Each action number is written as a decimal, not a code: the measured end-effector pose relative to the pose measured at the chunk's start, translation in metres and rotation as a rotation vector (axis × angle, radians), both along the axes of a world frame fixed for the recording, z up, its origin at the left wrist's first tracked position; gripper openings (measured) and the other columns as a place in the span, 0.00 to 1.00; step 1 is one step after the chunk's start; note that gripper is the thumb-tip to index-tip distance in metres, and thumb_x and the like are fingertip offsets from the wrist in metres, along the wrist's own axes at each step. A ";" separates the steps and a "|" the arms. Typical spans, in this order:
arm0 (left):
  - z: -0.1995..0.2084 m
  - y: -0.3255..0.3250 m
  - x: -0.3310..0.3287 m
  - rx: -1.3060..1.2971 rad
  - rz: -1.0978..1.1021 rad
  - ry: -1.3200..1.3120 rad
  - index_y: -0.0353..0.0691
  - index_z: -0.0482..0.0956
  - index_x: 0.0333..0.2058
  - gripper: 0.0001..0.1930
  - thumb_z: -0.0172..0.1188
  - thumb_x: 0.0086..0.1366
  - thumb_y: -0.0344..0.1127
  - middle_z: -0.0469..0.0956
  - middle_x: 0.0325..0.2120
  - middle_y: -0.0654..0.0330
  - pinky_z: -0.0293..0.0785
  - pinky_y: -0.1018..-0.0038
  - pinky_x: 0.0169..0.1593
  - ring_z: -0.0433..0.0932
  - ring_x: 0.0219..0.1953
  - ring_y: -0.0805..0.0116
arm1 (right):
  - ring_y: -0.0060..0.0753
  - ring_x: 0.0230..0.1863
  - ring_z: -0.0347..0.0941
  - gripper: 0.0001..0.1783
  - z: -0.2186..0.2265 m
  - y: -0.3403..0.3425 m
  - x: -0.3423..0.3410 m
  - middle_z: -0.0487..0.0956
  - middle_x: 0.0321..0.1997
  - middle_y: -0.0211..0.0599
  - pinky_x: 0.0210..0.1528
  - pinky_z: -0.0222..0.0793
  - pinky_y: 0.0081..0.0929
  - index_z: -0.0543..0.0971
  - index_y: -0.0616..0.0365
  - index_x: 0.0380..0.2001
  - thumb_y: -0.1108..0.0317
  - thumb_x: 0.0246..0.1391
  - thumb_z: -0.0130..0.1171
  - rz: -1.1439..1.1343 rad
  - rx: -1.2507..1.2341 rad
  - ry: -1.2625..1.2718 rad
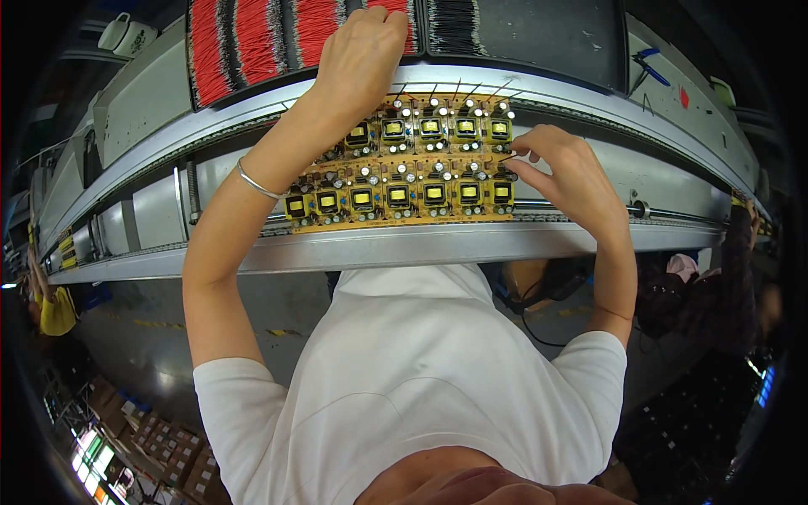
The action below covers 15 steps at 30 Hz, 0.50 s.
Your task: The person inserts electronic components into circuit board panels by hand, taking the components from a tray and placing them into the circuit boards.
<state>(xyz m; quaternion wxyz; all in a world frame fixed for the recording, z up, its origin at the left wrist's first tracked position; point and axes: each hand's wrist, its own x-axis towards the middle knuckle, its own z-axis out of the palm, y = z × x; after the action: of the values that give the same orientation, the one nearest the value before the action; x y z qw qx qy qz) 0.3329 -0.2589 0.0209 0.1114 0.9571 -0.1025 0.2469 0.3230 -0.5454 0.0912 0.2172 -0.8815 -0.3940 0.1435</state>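
A yellow-brown panel of circuit boards [404, 221] lies in front of me between two metal rails, with two rows of yellow-labelled transformers on it. Thin wires stick up along its far edge. My right hand [566, 172] is at the panel's right end, thumb and forefinger pinched on a thin dark wire [507, 158] just over the board. Beyond the panel, my left hand [360, 59] reaches across to the bundles of red wires [257, 42] in a dark tray. Its fingers are curled together, their tips hidden among the wires, so what they grip cannot be seen.
Black wires [453, 27] lie in a second dark tray [547, 63]. Blue-handled pliers [652, 69] rest on the far right ledge. The near metal rail [421, 249] runs along my front. Co-workers' arms show at both sides, one in a yellow sleeve [57, 311].
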 end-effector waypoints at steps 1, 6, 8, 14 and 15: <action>0.001 0.000 -0.002 -0.011 -0.004 -0.021 0.30 0.76 0.33 0.07 0.60 0.53 0.21 0.77 0.29 0.47 0.77 0.60 0.33 0.77 0.30 0.51 | 0.33 0.25 0.70 0.04 0.003 -0.001 0.000 0.80 0.31 0.39 0.31 0.68 0.29 0.79 0.68 0.31 0.77 0.52 0.60 -0.025 0.037 0.003; 0.003 0.002 -0.006 -0.051 -0.030 -0.059 0.31 0.76 0.36 0.09 0.60 0.54 0.21 0.76 0.29 0.48 0.77 0.59 0.33 0.77 0.30 0.50 | 0.36 0.25 0.70 0.04 0.002 -0.021 0.005 0.80 0.30 0.42 0.32 0.68 0.30 0.79 0.68 0.31 0.77 0.51 0.58 -0.057 -0.005 0.005; 0.003 0.002 -0.006 -0.071 -0.050 -0.056 0.32 0.76 0.38 0.11 0.60 0.54 0.22 0.76 0.29 0.48 0.77 0.59 0.34 0.77 0.30 0.50 | 0.38 0.24 0.70 0.05 -0.001 -0.031 0.008 0.80 0.30 0.44 0.32 0.68 0.32 0.78 0.69 0.31 0.77 0.51 0.57 -0.044 -0.124 0.000; -0.009 0.003 0.004 -0.051 -0.031 -0.139 0.33 0.78 0.39 0.10 0.61 0.57 0.22 0.78 0.28 0.52 0.77 0.65 0.32 0.77 0.27 0.57 | 0.44 0.23 0.68 0.05 -0.013 -0.022 0.003 0.79 0.28 0.47 0.32 0.67 0.36 0.76 0.70 0.28 0.78 0.50 0.54 0.095 -0.231 0.251; -0.006 0.003 0.004 -0.079 -0.049 -0.143 0.33 0.77 0.38 0.08 0.59 0.58 0.23 0.76 0.28 0.52 0.76 0.64 0.33 0.76 0.28 0.55 | 0.45 0.23 0.67 0.05 -0.013 -0.020 0.004 0.79 0.27 0.47 0.32 0.67 0.36 0.76 0.70 0.28 0.77 0.51 0.54 0.101 -0.260 0.250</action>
<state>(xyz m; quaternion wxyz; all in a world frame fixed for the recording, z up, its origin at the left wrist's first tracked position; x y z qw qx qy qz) 0.3364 -0.2561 0.0145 0.1474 0.9291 -0.1239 0.3158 0.3269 -0.5656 0.0781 0.1412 -0.8566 -0.3858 0.3122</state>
